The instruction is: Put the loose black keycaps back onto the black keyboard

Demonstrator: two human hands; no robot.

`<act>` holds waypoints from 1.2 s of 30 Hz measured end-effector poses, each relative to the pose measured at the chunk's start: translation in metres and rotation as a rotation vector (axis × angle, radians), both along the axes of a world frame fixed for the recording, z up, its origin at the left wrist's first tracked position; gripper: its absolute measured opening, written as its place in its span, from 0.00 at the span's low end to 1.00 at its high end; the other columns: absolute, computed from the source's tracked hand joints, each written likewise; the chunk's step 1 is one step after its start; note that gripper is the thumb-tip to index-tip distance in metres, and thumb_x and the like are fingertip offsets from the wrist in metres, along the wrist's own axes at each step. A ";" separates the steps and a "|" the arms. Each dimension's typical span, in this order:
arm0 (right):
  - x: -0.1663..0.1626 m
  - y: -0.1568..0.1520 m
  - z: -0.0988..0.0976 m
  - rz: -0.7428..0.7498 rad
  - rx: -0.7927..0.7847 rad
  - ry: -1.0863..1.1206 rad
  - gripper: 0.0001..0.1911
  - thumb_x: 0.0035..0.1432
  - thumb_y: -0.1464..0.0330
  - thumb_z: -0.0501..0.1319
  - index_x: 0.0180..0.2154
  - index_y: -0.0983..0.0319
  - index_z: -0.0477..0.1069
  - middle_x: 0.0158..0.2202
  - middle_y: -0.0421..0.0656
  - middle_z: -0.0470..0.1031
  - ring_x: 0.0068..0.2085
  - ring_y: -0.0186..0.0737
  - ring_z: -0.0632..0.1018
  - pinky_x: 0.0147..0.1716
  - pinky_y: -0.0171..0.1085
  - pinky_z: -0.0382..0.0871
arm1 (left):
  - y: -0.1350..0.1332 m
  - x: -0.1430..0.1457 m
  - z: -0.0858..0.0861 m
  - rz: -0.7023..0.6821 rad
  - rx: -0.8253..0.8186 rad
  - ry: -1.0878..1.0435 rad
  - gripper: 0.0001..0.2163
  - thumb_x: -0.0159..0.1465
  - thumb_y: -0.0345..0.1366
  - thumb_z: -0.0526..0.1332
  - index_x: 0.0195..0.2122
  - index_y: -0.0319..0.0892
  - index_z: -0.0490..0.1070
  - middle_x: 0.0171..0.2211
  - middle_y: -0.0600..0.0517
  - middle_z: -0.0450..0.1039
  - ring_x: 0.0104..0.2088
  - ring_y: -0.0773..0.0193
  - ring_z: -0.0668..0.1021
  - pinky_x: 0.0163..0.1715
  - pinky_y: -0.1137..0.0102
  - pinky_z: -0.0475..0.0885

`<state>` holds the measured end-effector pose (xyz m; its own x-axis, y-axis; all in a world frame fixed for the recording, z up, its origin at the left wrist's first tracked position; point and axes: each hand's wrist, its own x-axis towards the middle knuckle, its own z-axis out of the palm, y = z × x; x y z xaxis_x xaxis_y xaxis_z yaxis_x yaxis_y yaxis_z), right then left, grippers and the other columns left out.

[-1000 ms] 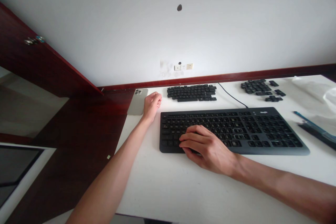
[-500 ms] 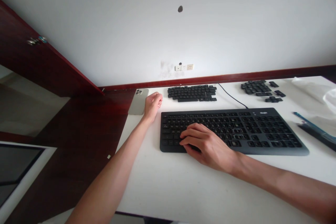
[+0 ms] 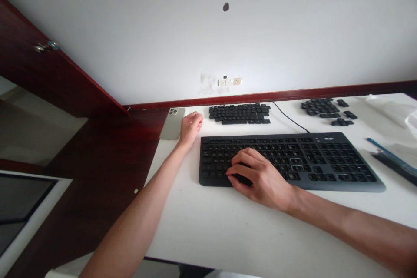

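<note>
A black wired keyboard [image 3: 325, 156] lies on the white table [image 3: 228, 230]. My right hand [image 3: 257, 176] rests on its left part, fingers curled down onto the lower keys with nothing held. Off the keyboard's far left corner my left hand [image 3: 189, 128] lies on the table in a loose fist, next to a grey phone [image 3: 172, 124] lying face down. Nothing shows in its fingers.
Rows of loose black keycaps [image 3: 239, 114] lie behind the keyboard, and a second group of keycaps [image 3: 325, 109] sits at the back right. A blue pen and a dark flat tool [image 3: 391, 160] lie at the right edge beside clear plastic [image 3: 391, 110]. A dark red door [image 3: 48, 78] stands left.
My right hand's fingers have curled in a little and shifted slightly right on the keys. My left hand stays by the phone.
</note>
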<state>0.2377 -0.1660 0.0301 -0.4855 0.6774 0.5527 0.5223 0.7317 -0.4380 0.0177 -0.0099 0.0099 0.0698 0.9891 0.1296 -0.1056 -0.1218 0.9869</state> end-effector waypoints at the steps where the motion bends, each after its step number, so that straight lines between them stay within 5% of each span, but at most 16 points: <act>1: 0.000 0.000 0.000 -0.003 0.004 -0.011 0.05 0.65 0.72 0.65 0.38 0.60 0.81 0.39 0.46 0.79 0.43 0.45 0.78 0.43 0.46 0.77 | 0.000 0.000 0.000 0.001 0.000 0.001 0.11 0.58 0.37 0.63 0.23 0.41 0.62 0.19 0.60 0.54 0.19 0.75 0.56 0.20 0.76 0.49; 5: -0.001 0.000 -0.003 0.064 -0.015 -0.020 0.05 0.66 0.72 0.65 0.37 0.59 0.81 0.36 0.44 0.79 0.40 0.42 0.77 0.42 0.43 0.76 | -0.001 0.001 0.001 0.002 0.000 -0.001 0.11 0.58 0.37 0.63 0.23 0.41 0.62 0.19 0.60 0.54 0.20 0.75 0.56 0.20 0.76 0.49; 11: 0.002 0.002 -0.005 0.076 -0.025 -0.079 0.09 0.68 0.70 0.64 0.49 0.61 0.79 0.40 0.46 0.79 0.42 0.44 0.78 0.42 0.44 0.79 | -0.001 0.000 0.001 -0.008 0.007 0.000 0.12 0.59 0.38 0.63 0.23 0.41 0.63 0.20 0.60 0.55 0.20 0.75 0.57 0.21 0.76 0.49; 17: 0.001 0.005 0.008 0.113 0.202 -0.255 0.11 0.69 0.74 0.62 0.51 0.63 0.77 0.47 0.49 0.81 0.51 0.48 0.80 0.47 0.46 0.79 | -0.002 0.000 0.002 -0.013 0.001 0.015 0.12 0.59 0.39 0.64 0.23 0.41 0.63 0.20 0.60 0.55 0.20 0.75 0.57 0.21 0.75 0.49; 22: -0.002 0.003 0.009 0.137 0.246 -0.287 0.12 0.71 0.74 0.61 0.53 0.63 0.77 0.52 0.49 0.81 0.56 0.49 0.77 0.52 0.47 0.78 | -0.003 0.001 0.003 -0.006 0.005 0.011 0.12 0.59 0.38 0.63 0.23 0.41 0.63 0.19 0.60 0.55 0.20 0.75 0.56 0.20 0.75 0.48; 36: 0.014 0.010 0.016 0.000 0.271 -0.232 0.10 0.68 0.77 0.59 0.45 0.64 0.78 0.45 0.48 0.83 0.46 0.45 0.81 0.44 0.43 0.79 | -0.002 0.001 0.001 -0.002 0.004 0.038 0.12 0.58 0.38 0.64 0.23 0.41 0.63 0.19 0.60 0.54 0.19 0.75 0.57 0.19 0.77 0.50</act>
